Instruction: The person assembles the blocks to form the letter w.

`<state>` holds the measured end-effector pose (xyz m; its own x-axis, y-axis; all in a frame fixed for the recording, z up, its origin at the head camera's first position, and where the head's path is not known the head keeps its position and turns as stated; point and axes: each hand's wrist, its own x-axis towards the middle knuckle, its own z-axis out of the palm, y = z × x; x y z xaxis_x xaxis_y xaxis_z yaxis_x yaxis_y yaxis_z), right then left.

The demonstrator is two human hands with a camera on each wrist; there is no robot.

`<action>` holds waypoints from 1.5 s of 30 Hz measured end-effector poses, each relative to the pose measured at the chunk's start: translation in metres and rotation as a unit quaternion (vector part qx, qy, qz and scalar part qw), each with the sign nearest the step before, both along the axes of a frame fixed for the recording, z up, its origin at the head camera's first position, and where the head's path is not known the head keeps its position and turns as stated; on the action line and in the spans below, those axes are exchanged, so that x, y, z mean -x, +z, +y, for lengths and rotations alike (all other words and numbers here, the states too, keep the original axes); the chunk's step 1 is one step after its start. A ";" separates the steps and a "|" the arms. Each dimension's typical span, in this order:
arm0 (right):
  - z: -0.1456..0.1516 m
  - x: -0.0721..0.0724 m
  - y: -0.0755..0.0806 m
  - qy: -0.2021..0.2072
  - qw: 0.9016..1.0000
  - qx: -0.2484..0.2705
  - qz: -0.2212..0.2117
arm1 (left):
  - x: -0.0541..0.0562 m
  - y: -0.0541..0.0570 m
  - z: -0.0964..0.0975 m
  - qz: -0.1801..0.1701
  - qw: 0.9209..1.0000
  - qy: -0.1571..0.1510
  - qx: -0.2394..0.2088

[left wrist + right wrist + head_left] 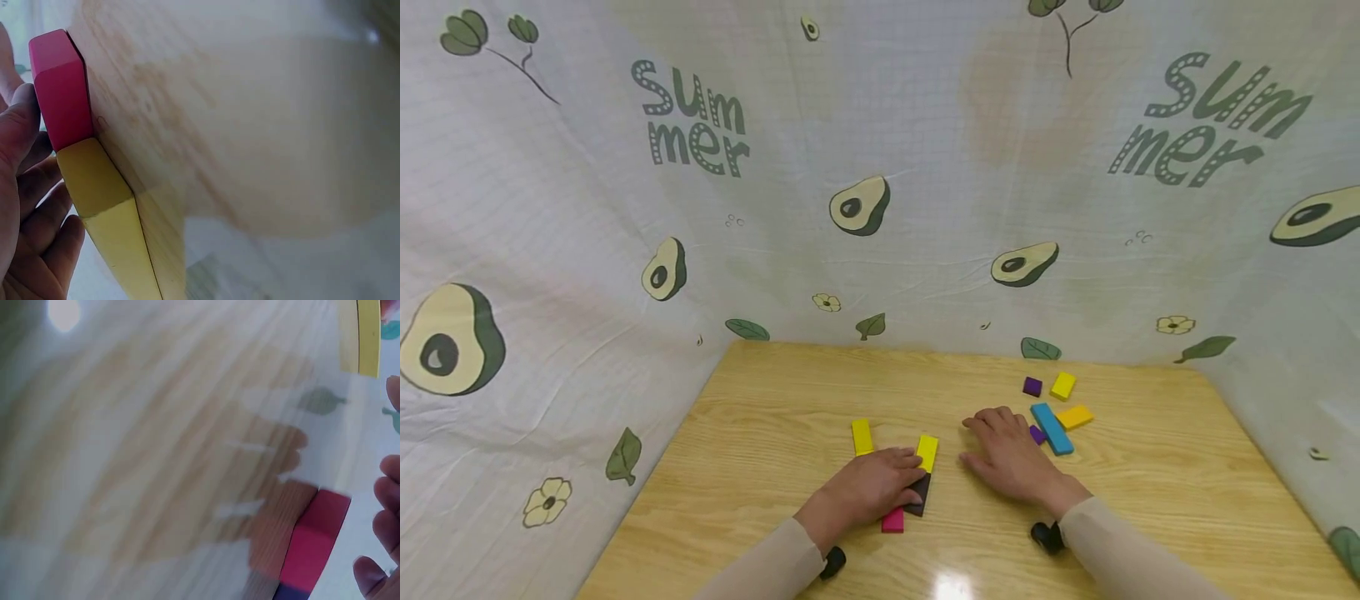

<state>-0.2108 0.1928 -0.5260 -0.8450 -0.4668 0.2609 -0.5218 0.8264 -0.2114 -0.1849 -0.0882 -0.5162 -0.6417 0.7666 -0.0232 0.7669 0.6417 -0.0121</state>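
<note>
My left hand [880,485] reaches over the blocks at the table's middle, its fingertips on a black block [918,497]. A yellow block [928,452] continues from the black one's far end. Another yellow block [862,436] projects beyond the hand, and a pink block [892,522] shows below it; what lies beneath the palm is hidden. In the left wrist view the pink block [62,94] meets a yellow block [112,206] end to end. My right hand [1011,458] hovers or rests beside a purple block [1037,434], fingers loosely bent and holding nothing. A red block [315,540] appears near its fingers in the right wrist view.
Right of my right hand lie a blue block [1052,429] and an orange-yellow block [1076,417]. Farther back are a small purple block [1033,387] and a yellow block [1063,386]. A printed cloth [925,275] hangs around the wooden table [760,400].
</note>
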 end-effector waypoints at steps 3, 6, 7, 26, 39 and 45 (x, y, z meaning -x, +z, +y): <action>0.008 -0.002 0.001 -0.006 1.000 0.006 0.012 | 0.000 0.000 -0.001 -0.005 1.000 0.003 -0.003; 0.018 -0.004 0.001 -0.008 1.000 0.012 0.027 | 0.000 0.000 -0.001 -0.011 1.000 0.004 -0.011; 0.022 -0.006 0.001 -0.008 0.999 0.011 0.032 | 0.000 0.000 -0.001 -0.012 1.000 0.003 -0.013; 0.053 -0.022 -0.002 0.001 0.995 -0.040 0.093 | 0.000 -0.002 -0.002 -0.016 1.000 0.007 -0.015; 0.054 -0.017 -0.006 0.037 0.988 -0.059 0.136 | -0.001 -0.001 -0.002 -0.011 1.000 0.008 -0.013; 0.041 -0.009 -0.005 0.042 0.990 -0.057 0.120 | -0.002 -0.001 -0.002 -0.012 1.000 0.008 -0.010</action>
